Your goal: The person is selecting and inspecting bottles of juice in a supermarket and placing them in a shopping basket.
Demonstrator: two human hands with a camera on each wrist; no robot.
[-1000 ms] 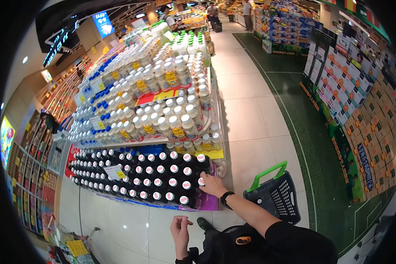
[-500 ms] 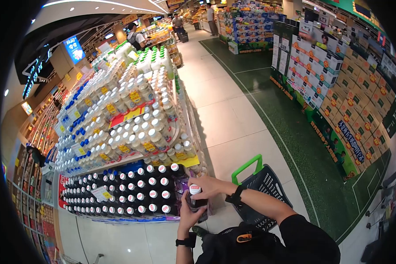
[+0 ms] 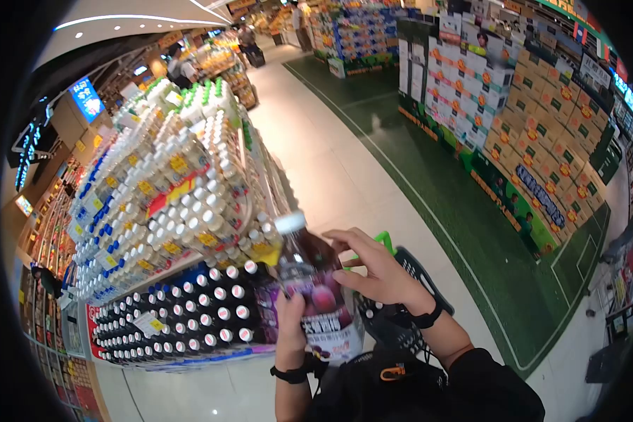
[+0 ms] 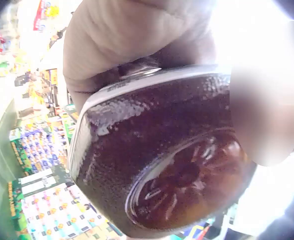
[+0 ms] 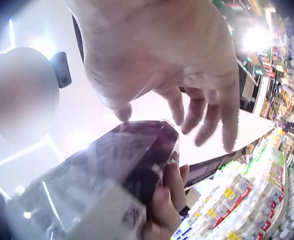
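Observation:
A large plastic bottle of dark purple juice [image 3: 323,299] with a white cap and a fruit label is held up in front of the body, tilted slightly. My left hand [image 3: 290,323] grips its near-left side, the thumb lying on the label. From below, the left wrist view shows the bottle's dark base [image 4: 182,175] under the left hand [image 4: 132,40]. Beside the upper right of the bottle is my right hand [image 3: 380,271], fingers spread and loosely bent. In the right wrist view this right hand [image 5: 162,45] has its thumb tip right at the bottle's edge.
Rows of dark bottles [image 3: 197,323] with white caps stand low on the left. Above them rises a stacked display of pale bottles [image 3: 179,186]. A dark shopping basket [image 3: 429,295] with a green handle sits behind the right hand. Stacked cartons [image 3: 541,141] line the right.
The right hand first held a bottle's cap at the row's end; then both hands were around it. Now the bottle is raised before the body and the right fingers have spread. The view turned right.

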